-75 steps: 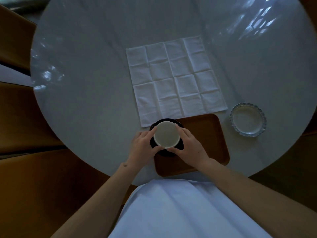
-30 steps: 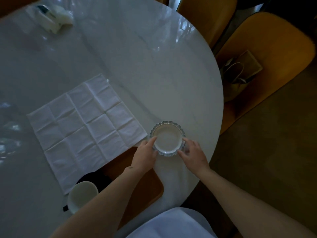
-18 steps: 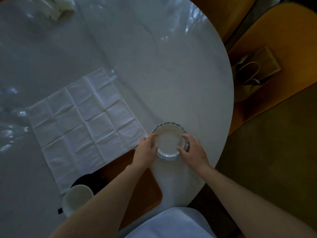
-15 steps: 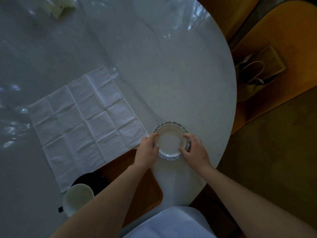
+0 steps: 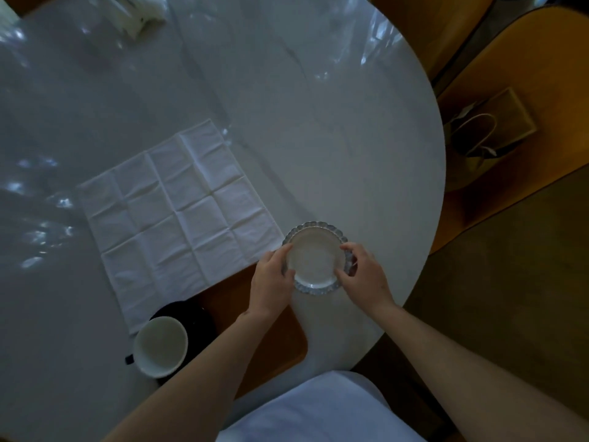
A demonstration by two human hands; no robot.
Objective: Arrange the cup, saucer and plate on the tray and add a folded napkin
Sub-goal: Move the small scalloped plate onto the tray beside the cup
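Round marble table (image 5: 287, 122). Beyond its right edge, an orange chair (image 5: 526, 74) bears a paper bag (image 5: 490, 126). White packet (image 5: 134, 14) at the table's far edge.

My left forearm (image 5: 204, 355) covers much of the wooden tray (image 5: 280, 342), so I can't see its middle. The white cup (image 5: 160, 346) hides part of the black saucer (image 5: 188, 314). Fingers hide both side rims of the scalloped plate (image 5: 314, 260). White packaging (image 5: 134, 11) at the far edge is cut off.

There are no words, numbers or signs to read here. Nothing on the table has writing that shows.
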